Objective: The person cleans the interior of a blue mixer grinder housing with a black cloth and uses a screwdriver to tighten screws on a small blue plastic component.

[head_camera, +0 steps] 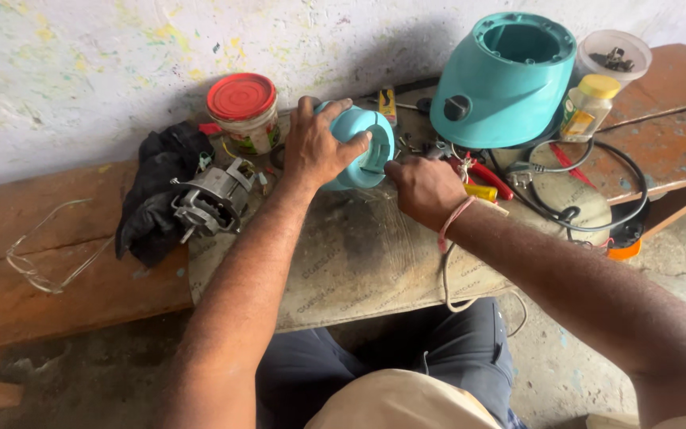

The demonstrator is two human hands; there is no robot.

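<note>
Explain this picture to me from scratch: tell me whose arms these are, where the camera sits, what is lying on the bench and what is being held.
There is no machine here, only a person at work. The one picture comes from a camera worn on that person's head, looking down, so both arms are their own.

The left hand grips a small teal plastic part from above. The right hand touches its near edge and holds a tool with a yellow handle; its tip is hidden.

They work on a wooden bench covered by a worn mat. On it lie a bare electric motor on a black cloth, a jar with a red lid, a large teal appliance housing, a small bottle with a yellow cap, red-handled pliers and a black cable.
</note>
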